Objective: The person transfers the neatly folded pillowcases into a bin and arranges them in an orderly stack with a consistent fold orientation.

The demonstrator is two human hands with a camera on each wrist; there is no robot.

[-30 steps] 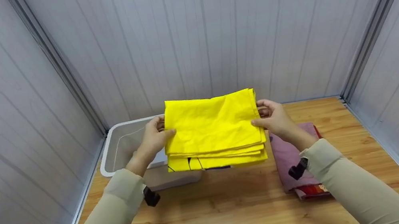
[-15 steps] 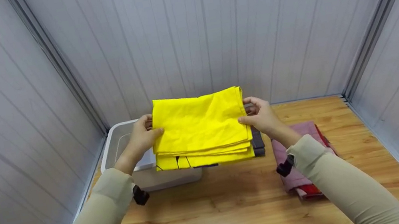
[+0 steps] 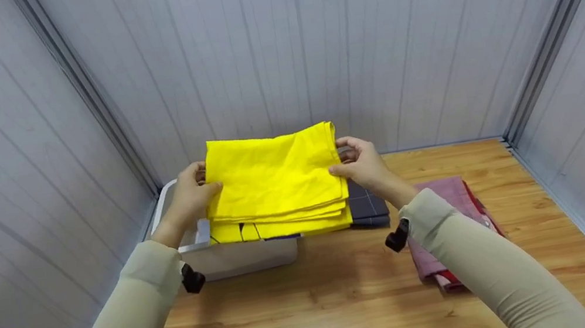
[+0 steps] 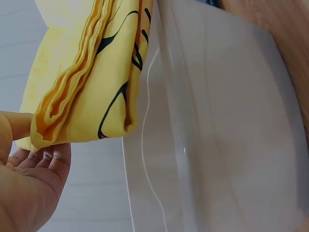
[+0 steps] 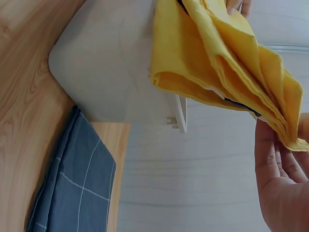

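Folded yellow cloth with black line print (image 3: 275, 182) hides most of white plastic bin (image 3: 237, 256) interior; contents not visible. Print only partly visible at fold edges, motif unreadable. Left hand (image 3: 188, 199), right hand (image 3: 361, 167): fingers under cloth hidden. Dark blue checked folded cloth (image 3: 368, 208) half covered by yellow one. Pink folded cloth stack (image 3: 456, 202) partly behind right sleeve (image 3: 480, 257); red layer beneath barely shows.

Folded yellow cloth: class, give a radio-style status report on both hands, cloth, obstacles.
Left hand and right hand grip the folded yellow cloth by its sides. Cloth held above the white plastic bin. Nothing between them.
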